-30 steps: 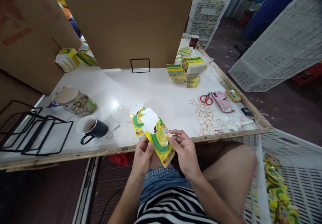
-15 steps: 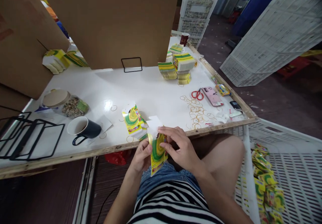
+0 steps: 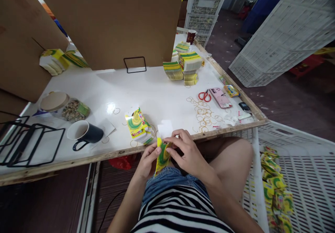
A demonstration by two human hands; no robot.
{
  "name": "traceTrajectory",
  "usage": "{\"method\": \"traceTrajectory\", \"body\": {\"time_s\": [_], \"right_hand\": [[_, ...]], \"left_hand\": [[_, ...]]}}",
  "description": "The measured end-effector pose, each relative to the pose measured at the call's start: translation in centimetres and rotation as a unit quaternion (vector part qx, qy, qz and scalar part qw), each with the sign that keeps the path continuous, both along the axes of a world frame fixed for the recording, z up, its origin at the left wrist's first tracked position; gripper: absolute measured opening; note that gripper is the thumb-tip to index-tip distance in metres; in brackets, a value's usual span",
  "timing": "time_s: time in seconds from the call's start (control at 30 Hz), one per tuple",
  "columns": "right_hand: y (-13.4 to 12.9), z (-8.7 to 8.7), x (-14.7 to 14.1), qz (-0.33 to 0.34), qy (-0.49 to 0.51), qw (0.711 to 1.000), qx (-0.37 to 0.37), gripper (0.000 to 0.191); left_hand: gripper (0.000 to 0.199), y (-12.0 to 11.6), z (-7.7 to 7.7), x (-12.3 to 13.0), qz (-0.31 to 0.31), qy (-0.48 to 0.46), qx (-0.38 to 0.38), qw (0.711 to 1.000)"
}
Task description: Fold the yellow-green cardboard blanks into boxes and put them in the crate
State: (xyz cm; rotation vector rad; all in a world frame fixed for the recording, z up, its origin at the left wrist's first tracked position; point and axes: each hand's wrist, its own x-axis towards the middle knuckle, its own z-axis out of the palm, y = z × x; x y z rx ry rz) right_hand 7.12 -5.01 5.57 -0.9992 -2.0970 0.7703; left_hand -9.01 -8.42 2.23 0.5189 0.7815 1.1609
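Note:
Over my lap, at the table's front edge, both hands hold a yellow and green printed card packet [image 3: 162, 159]. My left hand [image 3: 148, 160] pinches its left edge between thumb and fingers. On the opposite side, my right hand [image 3: 186, 153] has its thumb and bent fingertips on the upper right edge. White card shows just above the packet; whether it is joined to it I cannot tell. Left of my hands, a small pile of similar printed cards [image 3: 138, 127] lies on the white table [image 3: 149, 93].
Loose rubber bands [image 3: 204, 116], red-handled scissors [image 3: 205, 96] and a pink phone [image 3: 220, 97] lie right. Banded card stacks [image 3: 190, 62] stand behind. A dark mug [image 3: 90, 135], jar [image 3: 74, 109] and black wire racks [image 3: 34, 144] are left. A white crate [image 3: 309, 170] holds filled packets [image 3: 277, 187].
The packet has turned in my hands, so its printed face looks narrower. My right fingers are more bent and raised at its upper edge. The view has shifted slightly.

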Motion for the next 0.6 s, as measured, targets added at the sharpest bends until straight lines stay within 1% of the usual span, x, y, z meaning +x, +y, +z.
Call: {"method": "traceTrajectory", "body": {"time_s": [0.17, 0.3, 0.43, 0.5, 0.6], "right_hand": [[0.19, -0.1, 0.0, -0.001, 0.025, 0.999, -0.023, 0.016], [0.32, -0.03, 0.07, 0.004, -0.01, 1.0, -0.021, 0.016], [0.44, -0.08, 0.06, 0.01, -0.04, 0.999, -0.017, 0.014], [0.47, -0.2, 0.07, 0.01, -0.032, 0.999, -0.002, 0.015], [0.49, -0.39, 0.16, 0.002, 0.006, 1.0, 0.018, 0.016]], "left_hand": [[0.041, 0.04, 0.02, -0.26, -0.006, -0.001, 0.002, 1.0], [0.045, 0.08, -0.15, -0.44, -0.024, 0.015, 0.015, 0.999], [0.048, -0.03, -0.51, -0.52, -0.017, 0.016, 0.005, 1.0], [0.049, -0.03, -0.58, -0.57, -0.013, 0.013, 0.006, 1.0], [0.048, 0.07, -0.5, -0.65, -0.016, 0.012, 0.011, 1.0]]}}
